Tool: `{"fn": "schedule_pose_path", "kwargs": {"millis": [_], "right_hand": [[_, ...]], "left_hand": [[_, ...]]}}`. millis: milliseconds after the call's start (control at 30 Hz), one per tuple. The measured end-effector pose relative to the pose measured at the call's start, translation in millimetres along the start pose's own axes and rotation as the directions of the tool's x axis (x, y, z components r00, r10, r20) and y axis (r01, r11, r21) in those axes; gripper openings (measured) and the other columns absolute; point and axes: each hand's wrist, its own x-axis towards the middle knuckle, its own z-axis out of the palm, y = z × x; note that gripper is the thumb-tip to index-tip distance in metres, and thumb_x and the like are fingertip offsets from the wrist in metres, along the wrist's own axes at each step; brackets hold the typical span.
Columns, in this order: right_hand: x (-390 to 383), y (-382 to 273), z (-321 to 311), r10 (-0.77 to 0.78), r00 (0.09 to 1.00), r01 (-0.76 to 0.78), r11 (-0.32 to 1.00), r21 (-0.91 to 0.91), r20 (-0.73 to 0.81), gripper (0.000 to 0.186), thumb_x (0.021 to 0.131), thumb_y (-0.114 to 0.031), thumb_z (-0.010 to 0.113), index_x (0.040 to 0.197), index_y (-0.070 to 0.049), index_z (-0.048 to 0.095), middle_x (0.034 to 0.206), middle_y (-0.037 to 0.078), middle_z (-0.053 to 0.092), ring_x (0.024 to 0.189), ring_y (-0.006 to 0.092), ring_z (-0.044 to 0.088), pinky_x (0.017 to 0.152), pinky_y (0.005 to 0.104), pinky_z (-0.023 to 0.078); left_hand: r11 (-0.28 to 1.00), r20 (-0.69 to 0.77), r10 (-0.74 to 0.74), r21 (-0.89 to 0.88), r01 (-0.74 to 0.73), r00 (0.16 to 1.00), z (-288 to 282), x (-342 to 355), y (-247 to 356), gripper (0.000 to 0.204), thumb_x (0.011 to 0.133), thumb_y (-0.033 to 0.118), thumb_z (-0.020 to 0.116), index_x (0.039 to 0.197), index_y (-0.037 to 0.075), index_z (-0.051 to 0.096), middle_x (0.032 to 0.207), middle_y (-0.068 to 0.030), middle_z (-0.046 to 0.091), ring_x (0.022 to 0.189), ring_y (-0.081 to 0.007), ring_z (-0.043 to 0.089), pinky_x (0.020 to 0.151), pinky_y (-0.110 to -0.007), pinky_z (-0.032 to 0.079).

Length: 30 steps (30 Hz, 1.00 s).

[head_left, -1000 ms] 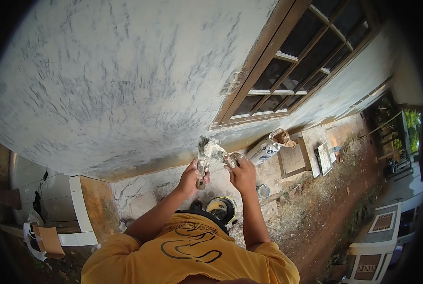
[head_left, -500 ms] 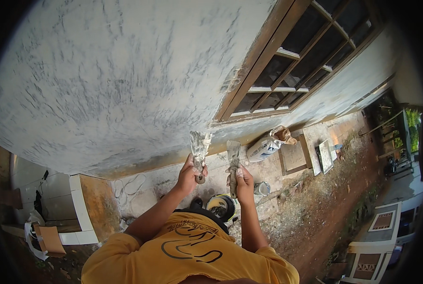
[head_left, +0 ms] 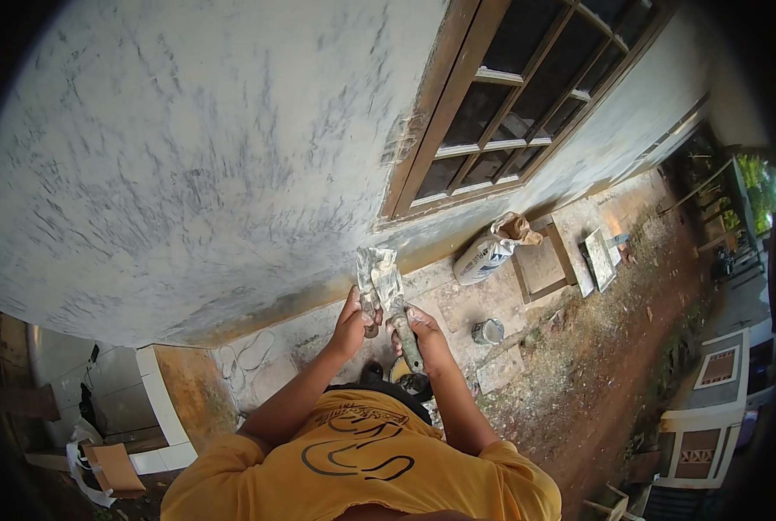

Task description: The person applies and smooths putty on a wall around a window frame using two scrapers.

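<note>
My left hand [head_left: 350,328] is closed round the handle of a putty knife [head_left: 372,271] whose broad blade is coated in white paste. My right hand [head_left: 425,334] grips a second knife by its worn grey-green handle [head_left: 408,346], its blade angled up to meet the first one. The two blades are close together or overlapping, with white paste on both; exactly where they touch I cannot tell. Below my hands, partly hidden by my body, is a bucket [head_left: 400,372] with a yellow rim.
A mottled whitewashed wall [head_left: 188,156] with a brown-framed window [head_left: 514,100] rises ahead. Along its foot are an open sack [head_left: 483,258], a small tin [head_left: 488,330], a concrete block [head_left: 544,265] and a board [head_left: 598,259]. A tiled step [head_left: 153,399] is left, a dirt path [head_left: 635,369] right.
The blades met a second ago, stood apart half a second later, and are together again now as my right hand moved left. My view has turned slightly, shifting the window leftward.
</note>
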Motion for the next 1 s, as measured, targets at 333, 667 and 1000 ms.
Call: {"fn": "schedule_pose_path", "kwargs": {"millis": [333, 667, 1000], "right_hand": [[25.6, -0.7, -29.1, -0.223, 0.973, 0.232, 0.935, -0.268, 0.063, 0.023, 0.094, -0.010, 0.042, 0.105, 0.003, 0.057, 0.084, 0.009, 0.064, 0.059, 0.0150, 0.057, 0.054, 0.0260, 0.047], [42.1, -16.1, -17.1, -0.301, 0.949, 0.315, 0.920, -0.234, 0.095, 0.030, 0.092, -0.006, 0.038, 0.116, 0.004, 0.053, 0.090, 0.010, 0.064, 0.063, 0.0150, 0.057, 0.059, 0.0276, 0.048], [141.5, -68.4, 31.5, -0.483, 0.874, 0.471, 0.868, -0.156, -0.054, 0.032, 0.091, -0.010, 0.037, 0.117, 0.002, 0.052, 0.087, 0.010, 0.062, 0.060, 0.0141, 0.056, 0.055, 0.0281, 0.049]], "left_hand": [[0.979, -0.117, -0.141, -0.162, 0.121, 0.983, 12.0, 1.0, 11.1, 0.057, 0.066, 0.001, 0.039, 0.123, 0.004, 0.040, 0.087, -0.0097, 0.050, 0.072, -0.0195, 0.049, 0.069, -0.034, 0.042], [0.942, -0.198, -0.183, -0.314, 0.115, 0.963, 2.2, 5.6, 11.0, 0.046, 0.062, 0.003, 0.042, 0.108, 0.007, 0.045, 0.085, -0.0078, 0.049, 0.068, -0.0189, 0.047, 0.063, -0.034, 0.041], [0.952, -0.294, -0.135, -0.303, 0.042, 0.946, -10.5, -5.2, 18.6, 0.040, 0.061, 0.005, 0.043, 0.100, 0.009, 0.046, 0.086, -0.0045, 0.049, 0.067, -0.0176, 0.046, 0.063, -0.032, 0.040]]}}
